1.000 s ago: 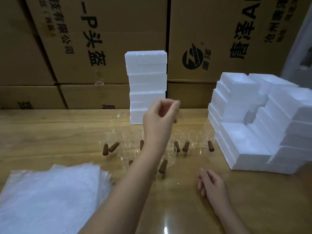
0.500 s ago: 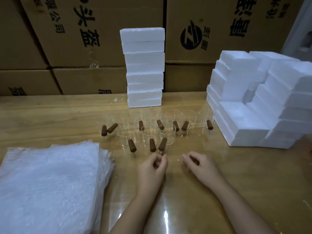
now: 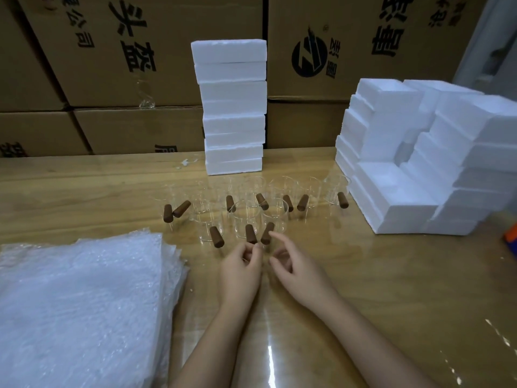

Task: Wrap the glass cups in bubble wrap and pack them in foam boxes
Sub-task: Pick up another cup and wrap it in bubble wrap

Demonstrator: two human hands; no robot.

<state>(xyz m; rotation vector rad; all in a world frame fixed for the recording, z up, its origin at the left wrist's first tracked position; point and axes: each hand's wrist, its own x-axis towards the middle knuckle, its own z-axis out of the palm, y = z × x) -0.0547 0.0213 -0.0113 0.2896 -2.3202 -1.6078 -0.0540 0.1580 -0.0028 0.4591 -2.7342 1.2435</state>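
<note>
Several clear glass cups [image 3: 275, 217] with brown wooden handles stand in two loose rows at the middle of the wooden table [image 3: 391, 289]. My left hand [image 3: 240, 273] lies just in front of the middle front cup, its curled fingertips bunched right below that cup's handle [image 3: 251, 233], holding nothing I can see. My right hand [image 3: 296, 267] is beside it, index finger stretched up to the tip of the right front cup's handle [image 3: 267, 233], other fingers loosely bent. A thick stack of bubble wrap sheets [image 3: 78, 303] lies at the front left.
A tall stack of white foam boxes [image 3: 232, 107] stands behind the cups. A stepped pile of more foam boxes [image 3: 405, 191] fills the right side. Large cardboard cartons [image 3: 112, 65] wall off the back. A small orange and blue object [image 3: 512, 236] shows at the right edge.
My left hand came down from in front of the foam stack to the table in front of the cups. My right hand moved forward and left, its index finger now reaching a front cup's handle.
</note>
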